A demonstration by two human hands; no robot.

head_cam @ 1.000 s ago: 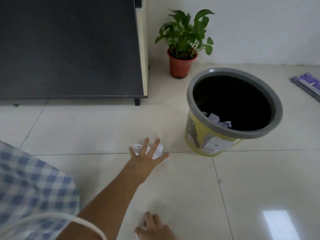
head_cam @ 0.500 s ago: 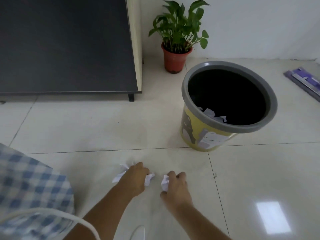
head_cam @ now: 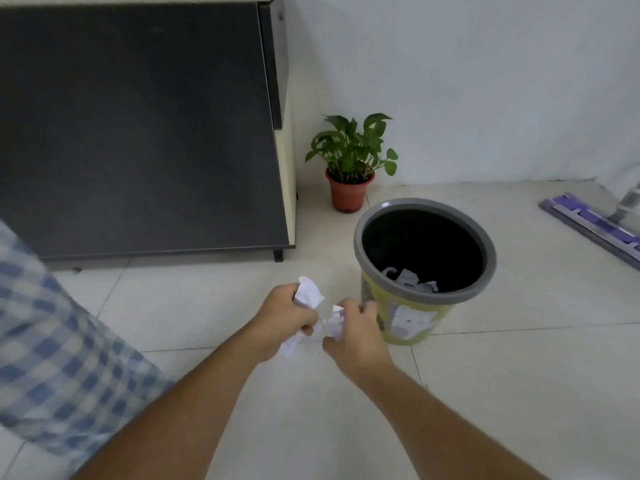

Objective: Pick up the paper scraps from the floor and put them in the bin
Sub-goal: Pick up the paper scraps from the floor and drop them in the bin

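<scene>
The left hand (head_cam: 284, 315) and right hand (head_cam: 356, 332) each squeeze crumpled paper scraps (head_cam: 309, 295) tight, close beside the bin (head_cam: 481, 237), probably ready to drop them in.

The bin (head_cam: 424, 271) is standing just right of the hands (head_cam: 320, 322), its mouth lying open and unblocked from above; bare floor (head_cam: 519, 393) is stretching right and toward the viewer; a cabinet (head_cam: 138, 133) is walling off the left; a plant (head_cam: 350, 168) is crowding the corner behind; a mop (head_cam: 595, 226) is lying far right.
</scene>
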